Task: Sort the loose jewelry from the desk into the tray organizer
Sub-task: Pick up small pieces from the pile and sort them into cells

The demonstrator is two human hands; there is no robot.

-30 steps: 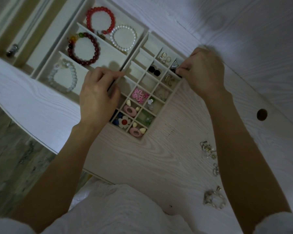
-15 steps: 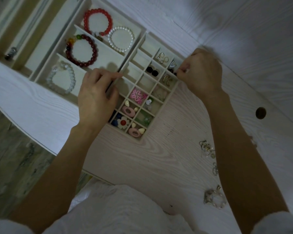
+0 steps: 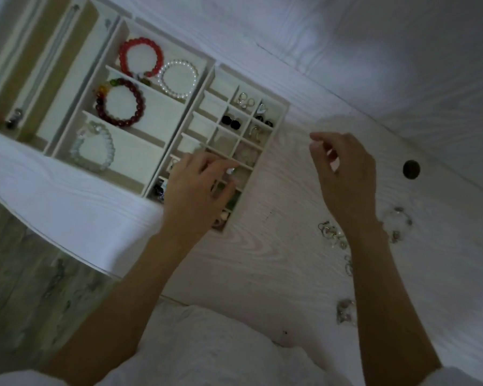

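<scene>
The white tray organizer with many small compartments lies at the desk's far left and holds earrings and small charms. My left hand hovers over its nearer compartments with fingers spread and relaxed, hiding several of them. My right hand is in the air to the right of the tray, fingers loosely curled, with nothing visible in it. Loose silver earrings lie on the desk beside my right wrist. A clear beaded piece lies further right, and another small cluster lies nearer me.
A second white tray left of the organizer holds a red bracelet, a pearl bracelet, a dark red bracelet and a clear bracelet. A round cable hole sits in the desk at right.
My right hand has come away from the tray's far right corner and now hangs clear of it. My left hand has slid toward the nearer compartments. The view has shifted.
</scene>
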